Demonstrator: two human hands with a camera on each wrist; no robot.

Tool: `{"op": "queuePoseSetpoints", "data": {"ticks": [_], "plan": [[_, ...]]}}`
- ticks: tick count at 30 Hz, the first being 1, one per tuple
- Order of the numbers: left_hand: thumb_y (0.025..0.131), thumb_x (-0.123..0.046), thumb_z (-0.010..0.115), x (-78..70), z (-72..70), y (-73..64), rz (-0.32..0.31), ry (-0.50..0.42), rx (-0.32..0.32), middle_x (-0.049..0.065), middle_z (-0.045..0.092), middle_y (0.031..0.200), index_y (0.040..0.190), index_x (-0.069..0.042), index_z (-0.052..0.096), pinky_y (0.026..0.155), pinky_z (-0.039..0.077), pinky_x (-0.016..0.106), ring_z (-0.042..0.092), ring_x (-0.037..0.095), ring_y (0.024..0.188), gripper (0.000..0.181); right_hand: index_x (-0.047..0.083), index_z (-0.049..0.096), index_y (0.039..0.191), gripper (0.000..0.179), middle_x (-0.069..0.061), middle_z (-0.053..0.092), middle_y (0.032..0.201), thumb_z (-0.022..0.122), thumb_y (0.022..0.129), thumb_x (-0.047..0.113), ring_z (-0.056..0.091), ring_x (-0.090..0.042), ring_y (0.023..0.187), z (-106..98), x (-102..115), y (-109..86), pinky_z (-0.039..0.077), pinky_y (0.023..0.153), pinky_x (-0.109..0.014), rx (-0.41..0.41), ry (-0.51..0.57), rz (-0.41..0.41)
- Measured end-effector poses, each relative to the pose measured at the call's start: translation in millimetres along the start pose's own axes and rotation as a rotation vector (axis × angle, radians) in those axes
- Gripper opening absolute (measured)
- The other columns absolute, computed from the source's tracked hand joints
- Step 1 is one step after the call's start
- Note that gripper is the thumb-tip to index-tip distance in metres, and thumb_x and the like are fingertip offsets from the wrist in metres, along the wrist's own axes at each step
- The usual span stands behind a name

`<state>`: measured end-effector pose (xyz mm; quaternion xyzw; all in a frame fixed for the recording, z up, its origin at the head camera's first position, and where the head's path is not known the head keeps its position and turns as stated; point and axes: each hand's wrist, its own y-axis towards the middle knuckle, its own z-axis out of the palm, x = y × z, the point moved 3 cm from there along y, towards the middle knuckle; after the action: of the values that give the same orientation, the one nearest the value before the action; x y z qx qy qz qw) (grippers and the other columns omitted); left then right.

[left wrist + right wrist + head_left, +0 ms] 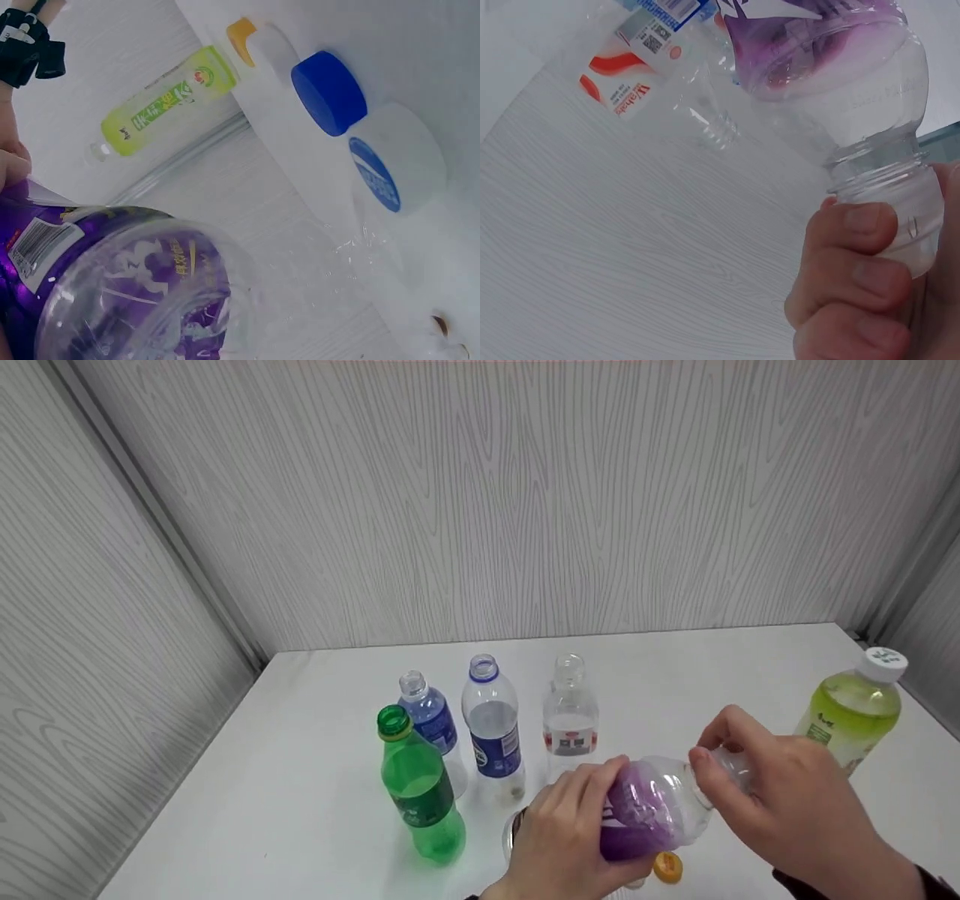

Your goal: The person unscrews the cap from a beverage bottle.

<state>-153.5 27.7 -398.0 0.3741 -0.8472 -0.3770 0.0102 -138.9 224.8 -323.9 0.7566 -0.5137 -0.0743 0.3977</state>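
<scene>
My left hand (559, 829) grips a clear plastic bottle with a purple label (637, 810), tilted so its neck points right. The fingers wrap round the label. At the neck, my right hand (787, 795) holds the clear cap (911, 225) between thumb and curled fingers. In the right wrist view the neck's threads show just beside that cap. Under the bottle, an orange cap (667, 868) lies on the table. The left wrist view shows a blue cap (328, 93) and a white cap with a blue logo (397, 161) near it.
Left of my hands stand an uncapped green bottle (424, 802), two blue-labelled bottles (491, 727) and a clear bottle with a red and white label (571, 727). A capped yellow-green drink bottle (855, 709) stands at the right. Pale wood-grain panels (525, 510) enclose the white table (300, 780).
</scene>
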Motion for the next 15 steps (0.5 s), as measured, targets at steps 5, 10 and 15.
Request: {"op": "queuePoseSetpoints", "data": {"ticks": [5,10,15], "plan": [[0.076,-0.053,0.091,1.3,0.1,0.9,-0.003,-0.012,0.059,-0.001,0.073,0.122,0.144,-0.014,0.051,0.092,0.062,0.026,0.073,0.01,0.108,0.087,0.02,0.057,0.08,0.022,0.018,0.055,0.058,0.074,0.087,0.007,0.031,0.008,0.048,3.4,1.3,-1.0,0.029,0.043,-0.013,0.004,0.043,0.049],[0.081,-0.053,0.087,2.0,-0.1,1.4,0.003,-0.086,0.101,-0.002,0.075,0.122,0.142,-0.014,0.054,0.095,0.062,0.024,0.073,0.008,0.11,0.08,0.017,0.052,0.074,0.027,0.019,0.052,0.057,0.073,0.081,0.002,0.029,0.013,0.05,4.5,2.9,-1.3,0.026,0.044,-0.009,-0.074,0.094,-0.039],[0.083,-0.055,0.085,3.7,0.8,-0.4,0.017,-0.128,0.12,0.0,0.077,0.12,0.141,-0.012,0.056,0.092,0.061,0.02,0.074,0.007,0.108,0.078,0.016,0.051,0.072,0.028,0.017,0.05,0.055,0.073,0.074,-0.002,0.027,0.015,0.052,7.2,3.7,-2.7,0.022,0.045,-0.004,-0.141,0.129,-0.135]]}}
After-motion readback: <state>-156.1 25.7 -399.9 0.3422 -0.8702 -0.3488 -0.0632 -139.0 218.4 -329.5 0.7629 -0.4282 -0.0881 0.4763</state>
